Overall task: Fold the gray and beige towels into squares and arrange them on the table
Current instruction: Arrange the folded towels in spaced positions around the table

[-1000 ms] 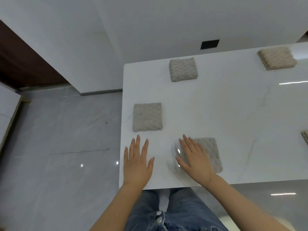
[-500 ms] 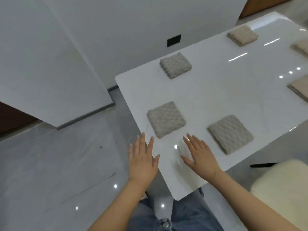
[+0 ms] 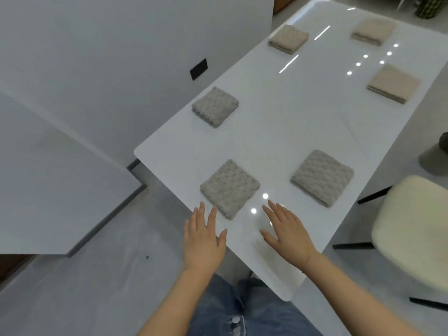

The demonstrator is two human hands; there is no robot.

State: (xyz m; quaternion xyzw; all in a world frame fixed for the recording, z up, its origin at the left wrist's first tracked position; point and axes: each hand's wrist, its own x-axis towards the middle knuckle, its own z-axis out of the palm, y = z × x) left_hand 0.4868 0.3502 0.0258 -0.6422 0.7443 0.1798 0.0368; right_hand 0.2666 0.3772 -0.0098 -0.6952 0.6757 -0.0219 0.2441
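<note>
Three gray towels lie folded into squares on the white table (image 3: pixel 286 122): one (image 3: pixel 229 187) just beyond my fingertips, one (image 3: pixel 322 177) to its right, one (image 3: pixel 215 105) farther back by the wall. Three beige folded squares sit at the far end: one (image 3: pixel 288 38), another (image 3: pixel 373 30), a third (image 3: pixel 394 83). My left hand (image 3: pixel 202 241) hovers flat at the table's near-left edge, fingers apart, holding nothing. My right hand (image 3: pixel 286 229) is spread flat over the table's near corner, empty, touching no towel.
A cream cushioned chair (image 3: pixel 412 229) with black legs stands to the right of the table. White wall panels (image 3: pixel 109 57) run along the table's left side, with a black socket (image 3: pixel 198 69). Gray tiled floor (image 3: pixel 97 287) lies below left. A dark green object (image 3: pixel 429 6) stands at top right.
My view has swung right, bringing the far beige towels and the chair into sight. My right hand has come off the right gray towel and both hands sit back near the edge.
</note>
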